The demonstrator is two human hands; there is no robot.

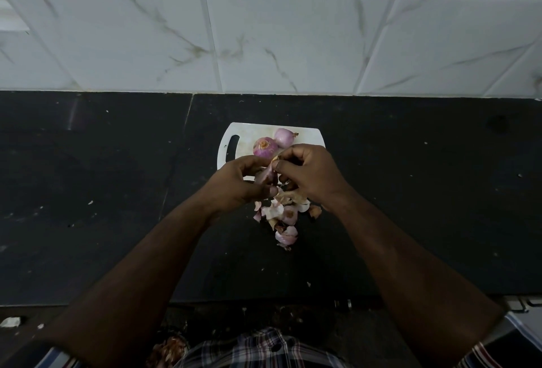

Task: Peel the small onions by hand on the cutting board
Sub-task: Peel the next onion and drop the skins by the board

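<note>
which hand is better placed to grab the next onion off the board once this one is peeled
Probably the right hand. It sits closest to the two unpeeled onions on the cutting board and only pinches loose skin, while the left hand has its grip around the onion being peeled.

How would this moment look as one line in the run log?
phase: peeling | left hand: holds onion | right hand: pinches its skin | board: two onions waiting | peels: heaped on counter

Plaid shirt (pixel 264 347), short striped sleeves, bare forearms, no gloves.
</note>
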